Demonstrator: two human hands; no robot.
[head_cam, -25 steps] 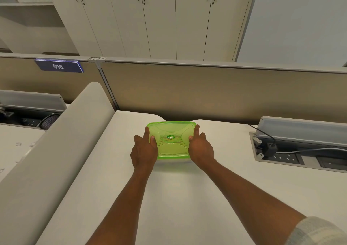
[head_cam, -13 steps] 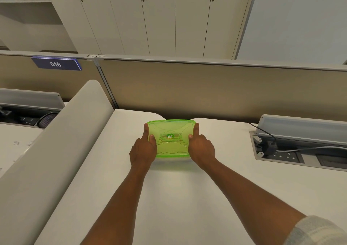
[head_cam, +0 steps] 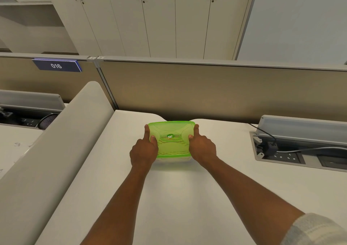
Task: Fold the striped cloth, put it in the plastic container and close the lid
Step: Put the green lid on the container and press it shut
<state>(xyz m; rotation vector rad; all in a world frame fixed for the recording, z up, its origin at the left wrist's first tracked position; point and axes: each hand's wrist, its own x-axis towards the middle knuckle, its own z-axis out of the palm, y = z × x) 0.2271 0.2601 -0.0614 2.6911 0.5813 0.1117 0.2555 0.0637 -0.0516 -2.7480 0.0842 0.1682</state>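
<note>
— What does the surface look like?

— A plain off-white table (head_cam: 187, 197), smooth and matte. Near its far edge sits the clear plastic container with a translucent green lid (head_cam: 171, 139), the lid lying flat on top. Faint wavy lines show through the lid, but I cannot tell what is inside.

— And the hands?

— The left hand (head_cam: 143, 151) is clamped on the container's left side, thumb on the lid, forefinger stretched along the edge. The right hand (head_cam: 202, 149) mirrors it on the right side. Both forearms reach in from the near edge; a pale grey sleeve (head_cam: 315, 229) shows at the lower right.

— What surrounds the table?

— A tan fabric partition (head_cam: 206, 94) runs along the back, with a blue plaque reading 016 (head_cam: 56, 65) on the neighbouring panel to the left. A rounded beige divider (head_cam: 56, 160) borders the table's left side. To the right, a recessed grey socket tray (head_cam: 281, 156) is set in the table, with a black plug and cable (head_cam: 271, 147) in it. Behind the partition stand tall cream cupboard doors (head_cam: 159, 19).
</note>
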